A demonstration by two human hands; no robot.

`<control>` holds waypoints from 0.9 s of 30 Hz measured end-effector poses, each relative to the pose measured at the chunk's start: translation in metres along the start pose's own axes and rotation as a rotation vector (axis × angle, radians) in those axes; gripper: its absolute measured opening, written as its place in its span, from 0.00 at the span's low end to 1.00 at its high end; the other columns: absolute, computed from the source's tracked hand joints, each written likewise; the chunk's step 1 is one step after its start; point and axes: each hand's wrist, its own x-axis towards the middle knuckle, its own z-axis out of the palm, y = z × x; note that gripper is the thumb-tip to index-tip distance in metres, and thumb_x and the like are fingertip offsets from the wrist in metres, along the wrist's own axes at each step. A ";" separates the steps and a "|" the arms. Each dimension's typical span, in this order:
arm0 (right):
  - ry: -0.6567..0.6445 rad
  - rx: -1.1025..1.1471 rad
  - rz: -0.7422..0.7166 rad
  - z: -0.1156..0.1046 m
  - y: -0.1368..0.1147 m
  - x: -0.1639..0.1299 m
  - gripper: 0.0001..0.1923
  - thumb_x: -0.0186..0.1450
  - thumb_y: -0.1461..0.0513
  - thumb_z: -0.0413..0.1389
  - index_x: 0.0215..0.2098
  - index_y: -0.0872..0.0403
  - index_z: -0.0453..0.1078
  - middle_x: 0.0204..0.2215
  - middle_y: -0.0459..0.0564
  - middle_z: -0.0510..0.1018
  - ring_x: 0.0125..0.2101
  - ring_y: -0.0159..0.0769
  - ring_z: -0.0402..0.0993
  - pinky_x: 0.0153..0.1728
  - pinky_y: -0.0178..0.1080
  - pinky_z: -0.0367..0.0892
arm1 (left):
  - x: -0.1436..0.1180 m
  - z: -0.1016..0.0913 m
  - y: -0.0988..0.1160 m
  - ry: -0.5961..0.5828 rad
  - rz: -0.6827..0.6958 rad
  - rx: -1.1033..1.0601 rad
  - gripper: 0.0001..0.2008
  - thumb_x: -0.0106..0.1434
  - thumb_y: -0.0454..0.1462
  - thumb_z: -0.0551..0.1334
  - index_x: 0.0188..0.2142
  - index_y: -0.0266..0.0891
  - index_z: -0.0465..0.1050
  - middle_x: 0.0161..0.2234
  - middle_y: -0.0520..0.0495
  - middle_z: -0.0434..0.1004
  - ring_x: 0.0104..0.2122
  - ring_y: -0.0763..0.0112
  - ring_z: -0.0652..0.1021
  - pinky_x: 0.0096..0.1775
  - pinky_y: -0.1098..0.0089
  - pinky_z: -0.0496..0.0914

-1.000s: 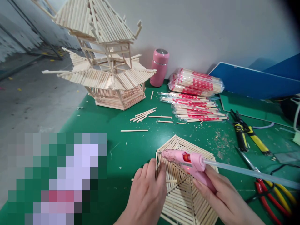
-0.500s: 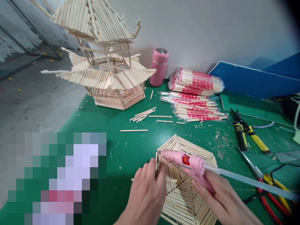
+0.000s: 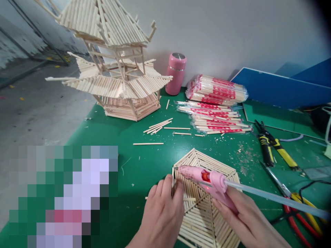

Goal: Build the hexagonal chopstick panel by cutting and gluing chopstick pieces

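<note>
While left hand (image 3: 161,215) pins short stick against hexagonal stick panel (image 3: 204,203) on green bench (image 3: 144,162), right hand (image 3: 247,220) clamps pink glue gun (image 3: 207,181), nozzle at panel's left edge. Panel looks nearly filled. Loose sticks (image 3: 157,126), wrapped chopstick packs (image 3: 216,103) unused; pagoda model (image 3: 116,65) standing behind.

Pink flask (image 3: 176,73) (beside pagoda model (image 3: 113,62))

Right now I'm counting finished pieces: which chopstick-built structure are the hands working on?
The flat hexagonal chopstick panel beneath the left hand and the right hand with the pink glue gun; the tall tiered pagoda stands untouched farther back.
</note>
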 end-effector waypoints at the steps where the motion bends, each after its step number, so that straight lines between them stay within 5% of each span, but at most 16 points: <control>1: 0.004 -0.007 0.000 0.001 0.001 0.000 0.31 0.64 0.60 0.45 0.62 0.52 0.39 0.53 0.53 0.65 0.48 0.42 0.67 0.45 0.38 0.65 | 0.000 0.000 0.000 0.000 -0.004 0.002 0.16 0.52 0.29 0.51 0.41 0.35 0.66 0.38 0.37 0.70 0.31 0.62 0.73 0.30 0.62 0.72; 27: 0.057 -0.035 0.016 0.002 0.000 0.001 0.30 0.63 0.60 0.46 0.61 0.54 0.43 0.50 0.53 0.69 0.47 0.38 0.68 0.44 0.33 0.66 | -0.005 0.004 0.001 0.033 -0.002 0.007 0.17 0.54 0.29 0.51 0.44 0.35 0.64 0.40 0.35 0.66 0.34 0.61 0.73 0.32 0.61 0.72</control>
